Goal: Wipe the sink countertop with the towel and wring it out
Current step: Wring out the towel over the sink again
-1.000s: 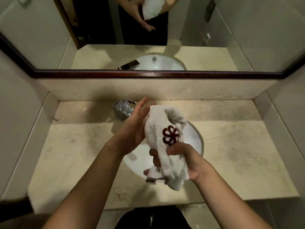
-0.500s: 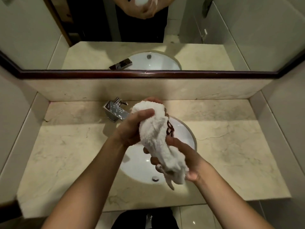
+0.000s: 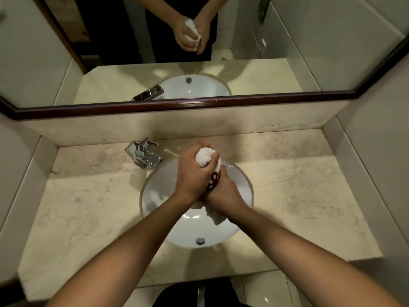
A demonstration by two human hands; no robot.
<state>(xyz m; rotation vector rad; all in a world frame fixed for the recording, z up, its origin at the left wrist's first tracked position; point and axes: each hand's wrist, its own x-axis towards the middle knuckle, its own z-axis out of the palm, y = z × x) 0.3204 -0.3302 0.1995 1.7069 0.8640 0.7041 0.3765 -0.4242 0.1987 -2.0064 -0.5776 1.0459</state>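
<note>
Towel point(image 3: 207, 158), rolled into a tight white rope, is clamped at its top end by the curled fingers of the left hand point(image 3: 192, 176) and lower down by those of the right hand point(image 3: 223, 191). The fists touch, both over the sink point(image 3: 240, 180). To wring well, I judge the fists should twist opposite ways above the basin, so water drops inside and not on the countertop point(image 3: 88, 207). Both wrists bend inward, and the forearms converge from the near edge. A loose tail hangs below the right fist.

No legible text — dark-red emblem point(image 3: 214, 180) on towel point(image 3: 205, 157), half-hidden.
</note>
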